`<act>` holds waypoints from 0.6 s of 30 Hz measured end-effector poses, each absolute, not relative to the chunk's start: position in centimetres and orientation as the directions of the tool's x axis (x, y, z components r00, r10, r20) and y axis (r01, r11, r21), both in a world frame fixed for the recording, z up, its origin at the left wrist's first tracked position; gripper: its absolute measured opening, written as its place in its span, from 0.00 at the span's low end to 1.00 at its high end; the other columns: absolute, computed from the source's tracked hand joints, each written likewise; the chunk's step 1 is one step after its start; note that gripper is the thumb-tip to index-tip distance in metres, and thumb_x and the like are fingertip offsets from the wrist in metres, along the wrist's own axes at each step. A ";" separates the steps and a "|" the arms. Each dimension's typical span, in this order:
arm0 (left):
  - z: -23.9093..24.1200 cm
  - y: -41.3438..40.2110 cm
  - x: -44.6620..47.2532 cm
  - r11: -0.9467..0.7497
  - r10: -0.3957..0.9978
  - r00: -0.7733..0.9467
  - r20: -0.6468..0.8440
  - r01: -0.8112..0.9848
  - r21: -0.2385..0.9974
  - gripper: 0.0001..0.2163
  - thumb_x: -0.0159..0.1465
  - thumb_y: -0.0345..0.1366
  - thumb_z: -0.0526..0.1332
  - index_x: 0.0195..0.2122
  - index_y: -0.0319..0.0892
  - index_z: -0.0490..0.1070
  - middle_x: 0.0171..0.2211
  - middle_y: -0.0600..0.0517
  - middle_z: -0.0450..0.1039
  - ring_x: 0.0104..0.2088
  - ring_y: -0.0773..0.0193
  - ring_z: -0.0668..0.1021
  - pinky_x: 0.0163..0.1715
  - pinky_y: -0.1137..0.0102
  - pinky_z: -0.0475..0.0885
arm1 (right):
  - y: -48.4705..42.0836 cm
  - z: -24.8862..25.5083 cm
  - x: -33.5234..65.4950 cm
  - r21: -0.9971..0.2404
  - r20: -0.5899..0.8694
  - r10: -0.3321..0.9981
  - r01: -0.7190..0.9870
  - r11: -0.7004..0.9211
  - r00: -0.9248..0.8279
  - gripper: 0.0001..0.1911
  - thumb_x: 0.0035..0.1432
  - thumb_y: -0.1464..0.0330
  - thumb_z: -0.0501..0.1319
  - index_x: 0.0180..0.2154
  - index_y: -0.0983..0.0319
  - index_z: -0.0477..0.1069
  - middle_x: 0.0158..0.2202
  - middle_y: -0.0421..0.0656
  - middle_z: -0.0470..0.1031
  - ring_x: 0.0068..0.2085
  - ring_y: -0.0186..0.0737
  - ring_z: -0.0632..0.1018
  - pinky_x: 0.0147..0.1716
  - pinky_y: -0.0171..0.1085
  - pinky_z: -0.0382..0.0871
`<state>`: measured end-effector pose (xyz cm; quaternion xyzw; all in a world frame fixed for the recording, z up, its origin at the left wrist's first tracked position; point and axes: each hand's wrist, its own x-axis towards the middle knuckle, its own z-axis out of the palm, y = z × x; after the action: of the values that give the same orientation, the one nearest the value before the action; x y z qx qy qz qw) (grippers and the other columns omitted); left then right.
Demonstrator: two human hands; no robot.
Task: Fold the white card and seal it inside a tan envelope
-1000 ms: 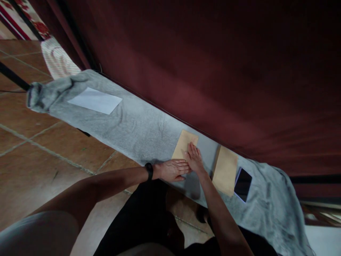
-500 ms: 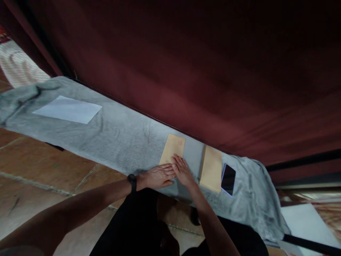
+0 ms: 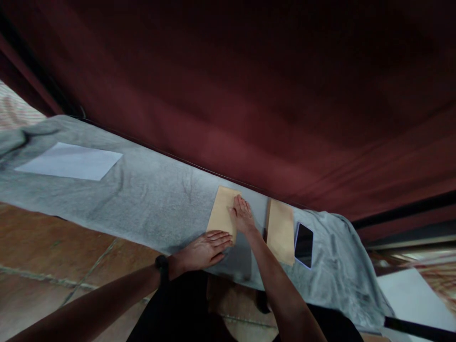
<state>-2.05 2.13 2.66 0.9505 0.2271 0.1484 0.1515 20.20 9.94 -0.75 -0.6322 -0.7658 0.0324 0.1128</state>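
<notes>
We press the brown envelope [image 3: 223, 214] flat, left hand [image 3: 205, 249] and right hand [image 3: 243, 214] spread (holding nothing); another envelope [image 3: 280, 231] waits beside our right hand.

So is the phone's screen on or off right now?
Off. The phone lies face up on the grey cloth beside a brown envelope, its screen black with no glow.

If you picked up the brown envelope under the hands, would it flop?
Probably a little: the brown envelope looks thin and lies flat under the left hand and right hand. It likely feels light. On the fuzzy grey cloth it probably won't slide easily.
</notes>
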 end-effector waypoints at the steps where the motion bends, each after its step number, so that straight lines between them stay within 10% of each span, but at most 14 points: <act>1: 2.6 2.1 -2.0 -0.849 0.485 0.847 0.217 0.397 0.350 0.20 0.73 0.40 0.52 0.64 0.46 0.66 0.66 0.50 0.66 0.65 0.61 0.68 0.67 0.65 0.58 | 10.0 -0.9 20.1 -0.186 0.139 0.977 0.965 0.188 -0.163 0.31 0.74 0.62 0.47 0.70 0.72 0.50 0.71 0.55 0.49 0.71 0.50 0.53 0.69 0.49 0.47; 18: 2.5 1.9 -1.6 -0.869 0.468 0.828 0.308 0.368 0.330 0.18 0.72 0.35 0.51 0.61 0.41 0.68 0.61 0.45 0.72 0.60 0.58 0.74 0.64 0.63 0.65 | 12.2 -0.2 17.1 -0.134 0.099 0.915 0.906 0.403 -0.392 0.29 0.75 0.63 0.48 0.71 0.67 0.51 0.72 0.48 0.48 0.71 0.46 0.53 0.70 0.50 0.42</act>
<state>-1.61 1.86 2.47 0.9474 0.2207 0.1928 0.1291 17.13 12.22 -0.24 -0.5457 -0.8338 0.0289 0.0781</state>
